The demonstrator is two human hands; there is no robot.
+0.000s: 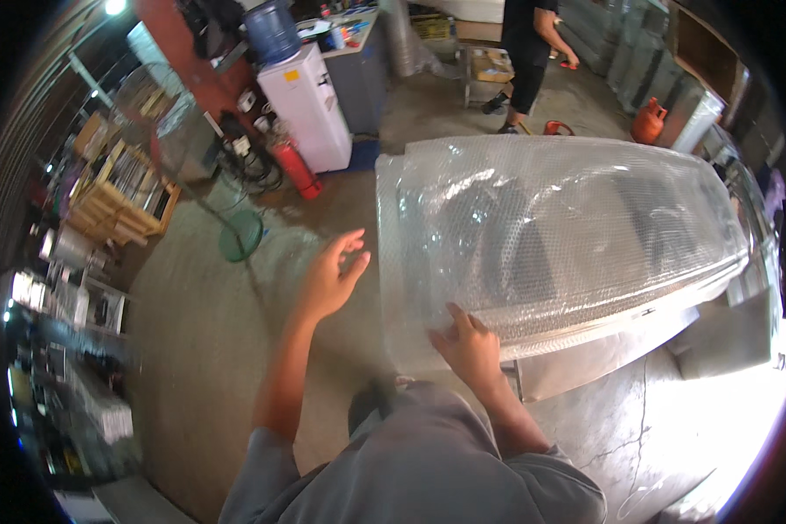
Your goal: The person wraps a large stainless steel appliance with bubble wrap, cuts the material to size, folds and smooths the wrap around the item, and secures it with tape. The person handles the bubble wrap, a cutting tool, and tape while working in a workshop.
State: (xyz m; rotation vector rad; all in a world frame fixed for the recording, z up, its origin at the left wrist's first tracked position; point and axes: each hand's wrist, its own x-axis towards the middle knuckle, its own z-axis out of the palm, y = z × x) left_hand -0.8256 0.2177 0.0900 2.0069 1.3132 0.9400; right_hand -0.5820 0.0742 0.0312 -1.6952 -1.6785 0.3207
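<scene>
Fingers [346, 240] of left hand [330, 281] and right hand [472, 349] stand apart near the bubble wrap [559, 231], apparently while adjusting it; the next move likely requires an edge grip.

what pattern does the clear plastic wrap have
Clear plastic wrap: small bubbles in rows, best in head view.

Bright glare [716, 428] washes the concrete floor [201, 349] at lower right, while a lamp [115, 7] glows near a red column [176, 57].
</scene>
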